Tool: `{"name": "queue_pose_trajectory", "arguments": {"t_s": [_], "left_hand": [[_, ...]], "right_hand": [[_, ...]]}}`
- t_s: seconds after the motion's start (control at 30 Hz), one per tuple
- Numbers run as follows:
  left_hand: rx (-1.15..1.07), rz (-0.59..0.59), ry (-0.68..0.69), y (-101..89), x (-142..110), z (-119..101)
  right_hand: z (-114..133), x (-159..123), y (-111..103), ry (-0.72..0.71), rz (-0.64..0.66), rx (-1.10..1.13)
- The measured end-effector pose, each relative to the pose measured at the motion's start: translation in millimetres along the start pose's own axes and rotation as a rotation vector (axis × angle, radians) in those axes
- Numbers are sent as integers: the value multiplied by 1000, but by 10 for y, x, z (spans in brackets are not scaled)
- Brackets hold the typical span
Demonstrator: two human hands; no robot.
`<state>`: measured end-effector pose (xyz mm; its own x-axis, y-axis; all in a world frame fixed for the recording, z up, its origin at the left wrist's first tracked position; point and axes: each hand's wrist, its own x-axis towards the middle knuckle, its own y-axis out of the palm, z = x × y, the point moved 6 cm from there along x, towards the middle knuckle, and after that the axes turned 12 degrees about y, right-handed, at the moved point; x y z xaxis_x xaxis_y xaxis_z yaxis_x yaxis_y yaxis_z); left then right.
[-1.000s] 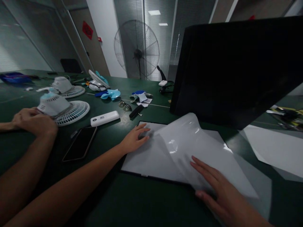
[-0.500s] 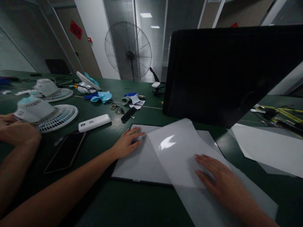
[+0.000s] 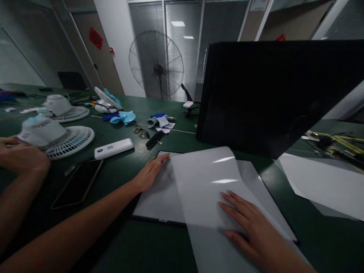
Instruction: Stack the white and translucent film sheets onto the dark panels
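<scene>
A flat white panel with a thin dark frame [image 3: 159, 195] lies on the green table. A translucent white sheet [image 3: 201, 178] is draped over its right part and hangs past the near edge. My left hand [image 3: 149, 172] rests open at the panel's far left corner, fingertips on the edge. My right hand [image 3: 247, 223] lies flat with spread fingers on the sheet, pressing it onto the panel.
A big black board [image 3: 270, 94] stands tilted just behind the panel. To the left lie a dark phone [image 3: 78, 182], a white power bank [image 3: 113, 148], glasses [image 3: 140, 131] and fan housings [image 3: 57, 134], where another person's hands [image 3: 25, 159] work. A second white sheet [image 3: 321, 182] lies at right.
The raised, curled sheet has come down flat onto the panel and slid left. My right hand moved left with it. My left hand shifted to the panel's far left corner.
</scene>
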<state>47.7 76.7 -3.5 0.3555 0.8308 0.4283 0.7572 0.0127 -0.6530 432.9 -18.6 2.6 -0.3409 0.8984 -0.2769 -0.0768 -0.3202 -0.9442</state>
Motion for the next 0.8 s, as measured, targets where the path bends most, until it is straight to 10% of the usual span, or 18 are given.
{"name": "queue_pose_trajectory", "arguments": {"t_s": [0.27,0.8], "left_hand": [[-90,74,86,41,12,-44],[91,151,141,-10,7,-316]], "right_hand": [[67,-28,86,-153,-135,-64],[114,-86,-28,-191,51,-96]]}}
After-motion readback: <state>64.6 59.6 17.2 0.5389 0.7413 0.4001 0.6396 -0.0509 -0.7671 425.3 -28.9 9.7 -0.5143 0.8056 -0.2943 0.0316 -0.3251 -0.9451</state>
